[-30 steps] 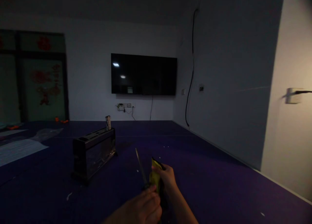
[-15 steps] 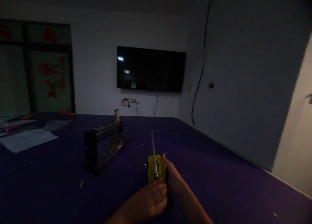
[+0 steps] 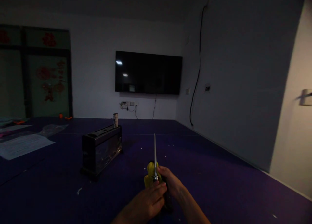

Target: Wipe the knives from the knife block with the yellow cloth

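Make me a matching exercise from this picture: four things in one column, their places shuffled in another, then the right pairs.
1. Metal rod
2. Yellow item
3. Television
4. Black block

A. Standing on the purple surface
B. On the far wall
C. Extending from the left hand
D. Beside the right hand

Pairs: 1-C, 2-D, 3-B, 4-A

This is looking like a home or office room: a television [image 3: 148, 74] is hanging above sockets [image 3: 132, 104]; red decorations [image 3: 44, 73] are dressing a door [image 3: 34, 102].
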Demonstrator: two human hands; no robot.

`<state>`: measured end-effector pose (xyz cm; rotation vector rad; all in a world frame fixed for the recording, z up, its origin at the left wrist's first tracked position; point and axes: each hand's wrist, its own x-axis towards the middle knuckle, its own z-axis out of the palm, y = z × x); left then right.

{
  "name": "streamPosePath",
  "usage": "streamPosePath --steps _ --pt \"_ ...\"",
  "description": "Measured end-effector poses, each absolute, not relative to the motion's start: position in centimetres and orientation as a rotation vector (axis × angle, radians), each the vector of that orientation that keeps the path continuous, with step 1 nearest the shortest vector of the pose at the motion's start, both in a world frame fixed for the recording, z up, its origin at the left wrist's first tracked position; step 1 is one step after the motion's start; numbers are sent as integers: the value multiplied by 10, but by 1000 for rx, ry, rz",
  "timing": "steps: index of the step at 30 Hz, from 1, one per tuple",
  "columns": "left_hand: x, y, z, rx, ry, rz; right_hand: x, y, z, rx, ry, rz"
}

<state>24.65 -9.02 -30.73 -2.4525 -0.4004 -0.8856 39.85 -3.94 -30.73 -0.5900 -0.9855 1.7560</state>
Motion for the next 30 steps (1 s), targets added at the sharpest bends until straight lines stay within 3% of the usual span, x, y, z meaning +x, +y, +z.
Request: streamPosePath --steps 7,19,30 --pt "240 -86 -311 -2481 -533 -1068 398 -34 -308 -572 -1004 1595" --pt "255 -85 -315 -2564 -1736 -2725 401 -34 -298 -684 -923 1431" --pt "264 -90 -315 -2882 -2142 -2602 392 -43 -287 -785 -1194 1213"
